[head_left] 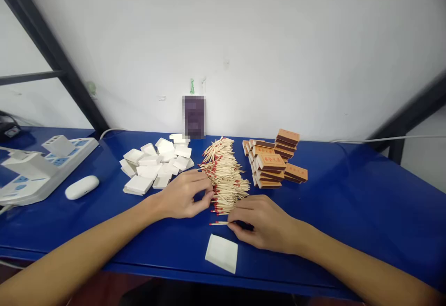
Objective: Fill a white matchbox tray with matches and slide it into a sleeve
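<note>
A large heap of red-tipped matches (225, 169) lies in the middle of the blue table. My right hand (265, 224) pinches the ends of a few matches (219, 223) just in front of the heap, their red heads pointing left. At the heap's left edge is my left hand (188, 194), thumb and fingers closed together against the matches; what they hold, if anything, is hidden. Close to the table's front edge, below my right hand, lies a white matchbox tray (222, 253). Behind my left hand is a pile of white matchbox trays (149, 171).
Stacked orange-brown matchbox sleeves (272, 163) stand right of the heap. On the left are a white power strip (38, 190) with plugs and a white earbud case (82, 187). A dark blurred box (194, 118) stands against the wall behind the blue table (331, 194).
</note>
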`<state>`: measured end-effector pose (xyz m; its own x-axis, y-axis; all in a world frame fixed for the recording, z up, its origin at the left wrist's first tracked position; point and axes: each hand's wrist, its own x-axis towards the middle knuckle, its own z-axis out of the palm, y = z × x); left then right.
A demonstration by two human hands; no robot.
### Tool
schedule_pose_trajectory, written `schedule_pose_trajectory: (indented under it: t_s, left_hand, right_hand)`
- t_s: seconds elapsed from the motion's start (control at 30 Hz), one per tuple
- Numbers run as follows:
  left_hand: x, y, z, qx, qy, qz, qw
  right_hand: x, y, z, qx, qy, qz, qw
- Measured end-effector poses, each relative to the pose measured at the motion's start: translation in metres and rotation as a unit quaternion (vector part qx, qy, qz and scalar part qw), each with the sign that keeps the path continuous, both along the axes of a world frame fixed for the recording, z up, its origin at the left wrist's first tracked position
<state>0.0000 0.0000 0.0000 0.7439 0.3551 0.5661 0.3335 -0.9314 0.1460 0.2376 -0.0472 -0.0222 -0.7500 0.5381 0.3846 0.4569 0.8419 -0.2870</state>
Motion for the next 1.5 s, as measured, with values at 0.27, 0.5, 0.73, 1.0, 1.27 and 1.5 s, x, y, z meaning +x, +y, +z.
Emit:
schedule_pose_trajectory:
  t_s: [0.27,0.5,0.73,1.0,1.27,1.5]
  left_hand:
    - [-0.002,-0.004,-0.001,-0.079,-0.038,-0.028,0.996]
    - [-0.004,0.004,-0.001,-0.062,0.053,-0.047,0.996]
    - [-0.005,0.008,0.004,-0.054,0.068,-0.122,0.989]
    - [-0.007,0.002,0.007,0.038,0.055,-0.078,0.995]
    - [-0.006,-0.003,0.015,-0.072,0.102,-0.047,0.991]
    - [-0.009,-0.006,0.018,-0.21,0.182,-0.036,0.96]
  right_hand:
    - [-0.001,-0.002,0.001,0.006,0.01,-0.032,0.999]
    - [0.0,-0.001,-0.001,0.003,0.02,-0.027,0.999]
    - [0.001,-0.002,0.0,0.009,0.005,-0.023,1.0]
    - [0.001,-0.002,-0.002,-0.017,0.0,0.0,1.0]
    - [0.002,-0.003,-0.001,-0.016,0.008,-0.006,1.0]
    - [0.001,-0.003,0.001,-0.007,0.003,-0.02,1.0]
